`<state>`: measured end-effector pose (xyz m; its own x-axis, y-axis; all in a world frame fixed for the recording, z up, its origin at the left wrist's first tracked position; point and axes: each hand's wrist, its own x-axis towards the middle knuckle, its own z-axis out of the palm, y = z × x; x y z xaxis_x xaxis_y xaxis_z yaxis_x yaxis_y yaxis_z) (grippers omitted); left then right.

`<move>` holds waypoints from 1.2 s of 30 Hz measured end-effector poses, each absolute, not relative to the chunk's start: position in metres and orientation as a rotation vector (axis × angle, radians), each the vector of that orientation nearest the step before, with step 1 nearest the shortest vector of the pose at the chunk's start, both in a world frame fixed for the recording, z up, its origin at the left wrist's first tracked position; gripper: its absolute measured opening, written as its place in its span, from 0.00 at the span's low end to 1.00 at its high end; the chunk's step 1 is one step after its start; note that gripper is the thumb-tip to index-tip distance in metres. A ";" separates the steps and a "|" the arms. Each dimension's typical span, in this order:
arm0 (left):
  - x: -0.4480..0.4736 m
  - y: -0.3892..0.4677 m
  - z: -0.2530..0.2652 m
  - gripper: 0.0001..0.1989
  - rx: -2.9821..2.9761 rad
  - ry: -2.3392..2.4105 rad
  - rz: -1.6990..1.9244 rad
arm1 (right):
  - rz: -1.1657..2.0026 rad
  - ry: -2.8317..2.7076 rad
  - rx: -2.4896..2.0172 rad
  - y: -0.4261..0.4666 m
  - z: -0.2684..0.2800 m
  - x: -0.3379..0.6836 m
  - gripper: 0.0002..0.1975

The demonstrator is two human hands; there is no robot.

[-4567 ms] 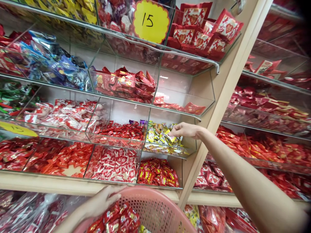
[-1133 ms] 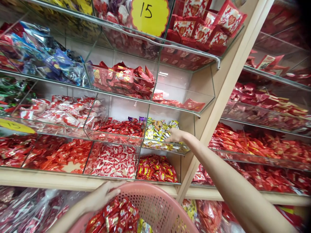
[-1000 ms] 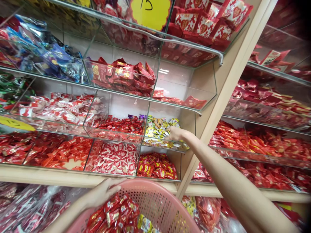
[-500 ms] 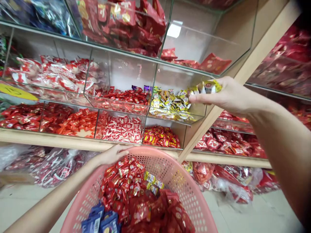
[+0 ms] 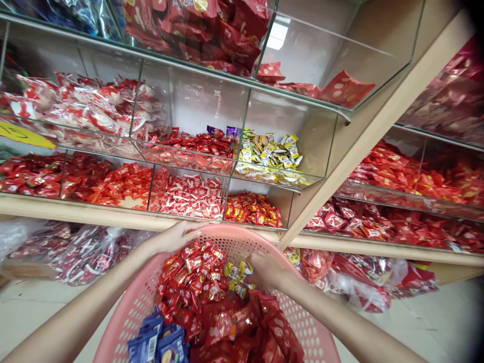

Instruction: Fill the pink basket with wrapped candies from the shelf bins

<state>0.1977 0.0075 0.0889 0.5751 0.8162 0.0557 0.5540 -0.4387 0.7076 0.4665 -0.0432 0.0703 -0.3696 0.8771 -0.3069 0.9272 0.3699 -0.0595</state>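
Note:
My left hand [image 5: 176, 238] is closed over the far left rim of a pink perforated plastic basket [image 5: 124, 302]. Inside the basket my right hand [image 5: 264, 269] is low against the right wall, fingers curled at some yellow-wrapped candies [image 5: 238, 272]; its palm side is hidden. Small red-wrapped candies [image 5: 196, 277] are heaped to the left of these. Bigger dark red packets [image 5: 242, 322] cover the front of the basket, and blue packets [image 5: 162, 343] lie at its front left.
A glass-divided shelf bears a bin of yellow candies [image 5: 272, 154], with red candies [image 5: 253, 209] below it. A wooden post [image 5: 340, 166] parts it from the right-hand shelf. Bagged sweets [image 5: 359, 282] rest under the shelves; a yellow price tag [image 5: 26, 133] is at left.
My right hand has come down from the yellow candy bin into the basket with yellow-wrapped candies. My left hand has stayed at the rim.

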 end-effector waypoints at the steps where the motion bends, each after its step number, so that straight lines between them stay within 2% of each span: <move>1: 0.198 0.007 0.089 0.25 2.149 1.098 0.515 | -0.302 2.366 1.636 -0.045 0.068 0.466 0.16; 4: 0.199 0.007 0.089 0.25 2.148 1.094 0.514 | -0.301 2.325 1.646 -0.050 0.065 0.464 0.18; 12: 0.196 0.010 0.085 0.24 2.179 1.056 0.566 | -0.268 2.278 1.633 -0.056 0.051 0.468 0.14; 26: 0.195 0.011 0.082 0.25 2.218 1.039 0.556 | -0.234 2.368 1.711 -0.053 0.063 0.473 0.15; 33: 0.197 0.007 0.088 0.24 2.182 1.086 0.537 | -0.343 2.339 1.765 -0.053 0.058 0.442 0.18; 36: 0.197 0.006 0.089 0.24 2.146 1.075 0.571 | -0.341 2.342 1.781 -0.053 0.055 0.439 0.15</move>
<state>0.1971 0.0057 0.0894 0.5662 0.8197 0.0866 0.5305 -0.4428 0.7228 0.4391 -0.0531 0.0552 -0.2668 0.9226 -0.2788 0.9637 0.2567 -0.0730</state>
